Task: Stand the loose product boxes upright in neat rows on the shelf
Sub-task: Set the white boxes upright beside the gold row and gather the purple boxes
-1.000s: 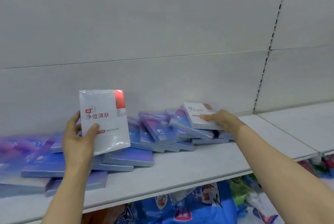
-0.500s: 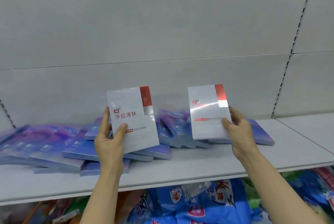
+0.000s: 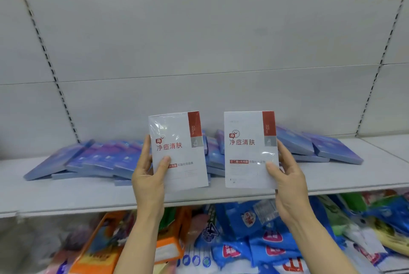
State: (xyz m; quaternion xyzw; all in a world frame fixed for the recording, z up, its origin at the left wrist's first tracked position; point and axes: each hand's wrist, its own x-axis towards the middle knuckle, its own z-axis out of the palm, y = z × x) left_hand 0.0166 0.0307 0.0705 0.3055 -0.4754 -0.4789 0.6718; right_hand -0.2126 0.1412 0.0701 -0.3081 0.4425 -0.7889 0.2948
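- Far left of the frame, on the grey shelf [image 3: 66, 194]: blue boxes [image 3: 95, 163] lying flat and overlapping in a loose row, none upright.
- Left of centre: left hand [image 3: 148, 174] gripping the left white box [image 3: 177, 152], thumb on its front, fingers curled behind its left edge; held upright in front of the shelf, tilted slightly left, red strip at its upper right corner.
- Behind and between both white boxes, mid-frame: more blue boxes, partly hidden.
- Right of centre: right hand [image 3: 287, 176] gripping the right white box [image 3: 250, 149], thumb pressed on the front near the lower right, fingers behind the right edge; held upright and nearly straight, apart from its twin.
- Right side of the shelf: right pile [image 3: 321, 147] of blue boxes, flat and fanned.
- Bottom of the frame, below the shelf: packets [image 3: 254, 229] in blue, orange and green, jumbled.
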